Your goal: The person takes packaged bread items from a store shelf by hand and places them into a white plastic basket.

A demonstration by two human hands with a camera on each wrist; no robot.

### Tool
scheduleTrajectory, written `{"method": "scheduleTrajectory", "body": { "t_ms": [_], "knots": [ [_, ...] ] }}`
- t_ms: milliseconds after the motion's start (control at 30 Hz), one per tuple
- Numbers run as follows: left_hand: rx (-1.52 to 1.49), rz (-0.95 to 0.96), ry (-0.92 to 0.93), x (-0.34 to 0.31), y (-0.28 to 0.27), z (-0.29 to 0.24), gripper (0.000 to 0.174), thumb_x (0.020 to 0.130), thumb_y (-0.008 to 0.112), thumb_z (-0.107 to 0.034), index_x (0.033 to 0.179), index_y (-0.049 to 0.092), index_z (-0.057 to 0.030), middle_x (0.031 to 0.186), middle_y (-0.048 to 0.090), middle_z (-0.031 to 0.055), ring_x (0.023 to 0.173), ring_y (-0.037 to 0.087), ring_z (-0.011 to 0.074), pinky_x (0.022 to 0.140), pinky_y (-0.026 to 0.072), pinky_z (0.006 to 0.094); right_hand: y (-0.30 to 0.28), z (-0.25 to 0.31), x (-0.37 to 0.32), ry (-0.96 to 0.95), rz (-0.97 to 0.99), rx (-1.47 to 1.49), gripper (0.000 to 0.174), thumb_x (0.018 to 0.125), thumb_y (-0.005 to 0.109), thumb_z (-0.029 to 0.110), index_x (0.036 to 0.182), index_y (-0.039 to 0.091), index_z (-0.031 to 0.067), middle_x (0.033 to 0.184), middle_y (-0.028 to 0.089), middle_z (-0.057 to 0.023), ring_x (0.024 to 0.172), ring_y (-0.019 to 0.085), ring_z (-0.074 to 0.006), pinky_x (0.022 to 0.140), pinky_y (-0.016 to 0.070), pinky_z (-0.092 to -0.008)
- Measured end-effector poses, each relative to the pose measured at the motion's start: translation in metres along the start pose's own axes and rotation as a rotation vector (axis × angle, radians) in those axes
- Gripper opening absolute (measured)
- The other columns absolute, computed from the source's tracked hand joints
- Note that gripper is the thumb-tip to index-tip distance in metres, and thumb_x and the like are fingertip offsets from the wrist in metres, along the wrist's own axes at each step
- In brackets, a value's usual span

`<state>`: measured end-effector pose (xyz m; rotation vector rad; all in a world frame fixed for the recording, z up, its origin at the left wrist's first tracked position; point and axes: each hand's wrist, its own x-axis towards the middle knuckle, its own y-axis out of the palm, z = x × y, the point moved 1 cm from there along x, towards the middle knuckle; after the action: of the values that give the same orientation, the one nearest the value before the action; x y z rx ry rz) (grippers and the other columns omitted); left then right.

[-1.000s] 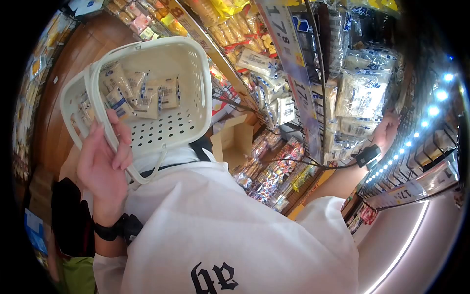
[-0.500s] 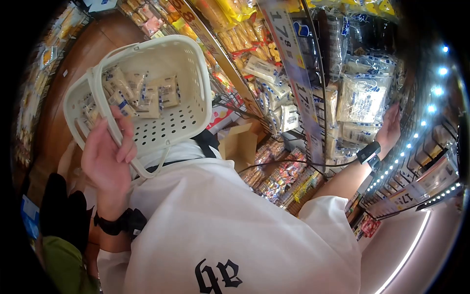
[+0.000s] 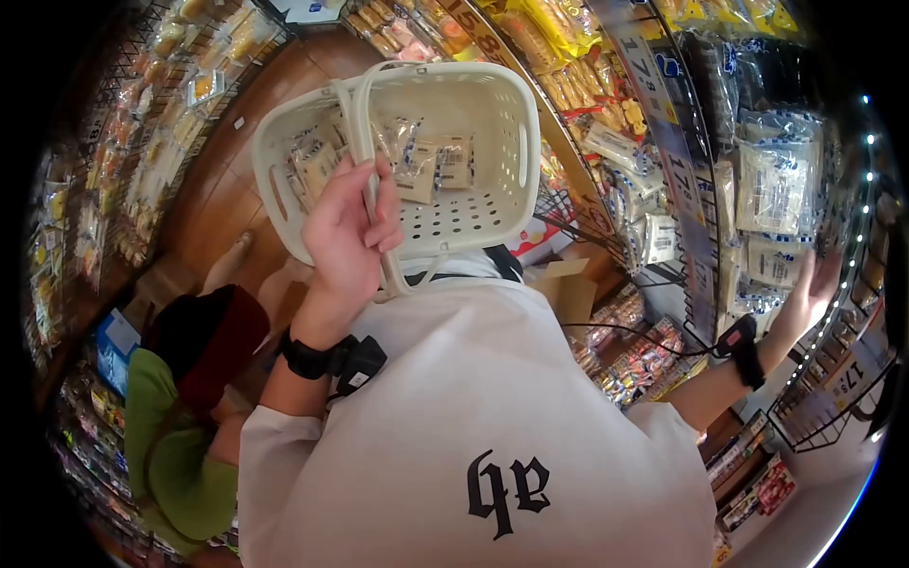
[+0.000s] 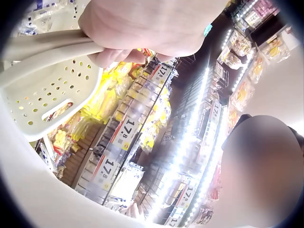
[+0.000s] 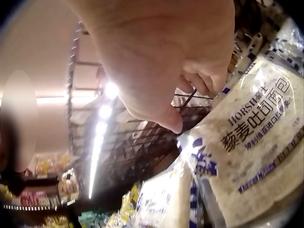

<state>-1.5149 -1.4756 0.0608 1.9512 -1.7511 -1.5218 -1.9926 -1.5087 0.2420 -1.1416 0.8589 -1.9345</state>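
My left hand (image 3: 346, 241) grips the raised handle (image 3: 361, 118) of a pale plastic basket (image 3: 516, 142), its fingers curled round it. Inside the basket lie several small clear packs of sliced bread (image 3: 417, 175). On the wire shelf at the right, my right hand (image 3: 810, 298) is beside stacked bread packs (image 3: 776, 185). The right wrist view shows its thumb extended near the crimped end of a large toast bread pack (image 5: 261, 118) with dark blue print. Its other fingers, loosely bent, reach behind that pack, partly hidden; no item shows in the hand.
Wire racks with price strips (image 3: 682, 180) run along the right side. An open cardboard box (image 3: 563, 289) stands below them. At lower left is another person in a green top (image 3: 175, 445). More packaged goods (image 3: 161, 123) line the left shelves. A cable (image 3: 653, 336) leads to my right wrist.
The head view has turned, shifting basket and shelves rightward. My right hand has drawn slightly back from the front of the bread stack. The left hand keeps its hold on the basket handle.
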Motion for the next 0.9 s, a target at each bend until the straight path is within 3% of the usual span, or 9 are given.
{"method": "scheduleTrajectory", "body": {
  "t_ms": [100, 167, 267, 333, 367, 500, 600, 700, 900],
  "knots": [
    [-0.023, 0.024, -0.002, -0.003, 0.006, 0.001, 0.030, 0.095, 0.041, -0.033, 0.104, 0.050, -0.0065, 0.067, 0.040, -0.0007, 0.048, 0.029, 0.0075, 0.046, 0.0269, 0.0228, 0.020, 0.044, -0.051, -0.254, -0.146, 0.016, 0.042, 0.094, 0.058, 0.010, 0.132, 0.050, -0.0050, 0.131, 0.056, -0.0196, 0.120, 0.055, -0.0270, 0.106, 0.0426, -0.0399],
    [-0.026, 0.020, -0.017, -0.006, 0.016, 0.000, 0.029, 0.095, 0.041, -0.033, 0.104, 0.050, -0.0064, 0.068, 0.040, -0.0003, 0.049, 0.030, 0.0077, 0.047, 0.0280, 0.0229, 0.049, 0.082, -0.098, -0.230, 0.124, 0.392, 0.030, 0.093, 0.056, 0.003, 0.121, 0.055, -0.0074, 0.121, 0.061, -0.0170, 0.110, 0.060, -0.0238, 0.100, 0.0470, -0.0360],
    [-0.005, 0.048, -0.025, -0.008, 0.029, 0.001, 0.029, 0.096, 0.041, -0.031, 0.105, 0.050, -0.0061, 0.070, 0.042, 0.0003, 0.050, 0.033, 0.0079, 0.048, 0.0296, 0.0231, 0.124, 0.156, -0.145, 0.098, 0.999, 0.697, 0.028, 0.090, 0.060, 0.005, 0.118, 0.058, -0.0013, 0.106, 0.067, -0.0128, 0.098, 0.066, -0.0175, 0.088, 0.0518, -0.0298],
    [0.012, 0.083, -0.035, -0.010, 0.033, 0.006, 0.028, 0.096, 0.040, -0.030, 0.107, 0.050, -0.0062, 0.072, 0.044, 0.0005, 0.051, 0.034, 0.0077, 0.049, 0.0305, 0.0233, 0.204, 0.161, -0.171, 0.170, 1.347, 0.731, 0.038, 0.084, 0.067, 0.011, 0.117, 0.059, -0.0056, 0.098, 0.069, -0.0138, 0.092, 0.068, -0.0183, 0.079, 0.0536, -0.0287],
    [0.019, 0.097, -0.047, -0.011, 0.035, 0.007, 0.028, 0.096, 0.041, -0.029, 0.107, 0.050, -0.0063, 0.073, 0.044, 0.0005, 0.051, 0.034, 0.0077, 0.049, 0.0306, 0.0233, 0.235, 0.168, -0.172, 0.410, 1.504, 0.721, 0.042, 0.077, 0.072, 0.017, 0.112, 0.062, -0.0062, 0.097, 0.070, -0.0157, 0.092, 0.068, -0.0203, 0.080, 0.0541, -0.0315],
    [0.030, 0.141, -0.072, -0.018, 0.039, 0.008, 0.027, 0.095, 0.042, -0.029, 0.108, 0.050, -0.0066, 0.074, 0.044, 0.0003, 0.051, 0.033, 0.0073, 0.049, 0.0301, 0.0228, 0.346, 0.169, -0.181, 0.002, 1.352, -0.064, 0.036, 0.073, 0.071, 0.021, 0.101, 0.070, -0.0022, 0.099, 0.070, -0.0196, 0.096, 0.068, -0.0343, 0.083, 0.0535, -0.0366],
    [0.054, 0.171, -0.084, -0.026, 0.042, 0.006, 0.027, 0.093, 0.044, -0.028, 0.108, 0.050, -0.0069, 0.074, 0.043, -0.0006, 0.051, 0.032, 0.0063, 0.049, 0.0286, 0.0215, 0.373, 0.158, -0.192, -0.200, 1.343, -0.192, 0.034, 0.076, 0.069, 0.024, 0.100, 0.072, 0.0003, 0.099, 0.070, -0.0204, 0.098, 0.066, -0.0358, 0.085, 0.0534, -0.0379],
    [0.085, 0.178, -0.080, -0.028, 0.043, 0.004, 0.026, 0.093, 0.045, -0.028, 0.108, 0.050, -0.0075, 0.074, 0.042, -0.0018, 0.052, 0.031, 0.0053, 0.049, 0.0278, 0.0208, 0.380, 0.142, -0.220, -0.381, 1.191, -0.088, 0.033, 0.078, 0.067, 0.029, 0.097, 0.073, 0.0023, 0.101, 0.069, -0.0199, 0.096, 0.068, -0.0322, 0.083, 0.0539, -0.0406],
    [0.052, 0.133, -0.039, -0.029, 0.041, 0.000, 0.024, 0.092, 0.048, -0.026, 0.108, 0.050, -0.0087, 0.073, 0.041, -0.0029, 0.052, 0.032, 0.0045, 0.049, 0.0274, 0.0207, 0.406, 0.133, -0.283, -0.315, 1.123, 0.055, 0.029, 0.083, 0.058, 0.035, 0.102, 0.064, 0.0130, 0.111, 0.065, -0.0182, 0.112, 0.057, -0.0372, 0.090, 0.0442, -0.0475]
  ]
}}
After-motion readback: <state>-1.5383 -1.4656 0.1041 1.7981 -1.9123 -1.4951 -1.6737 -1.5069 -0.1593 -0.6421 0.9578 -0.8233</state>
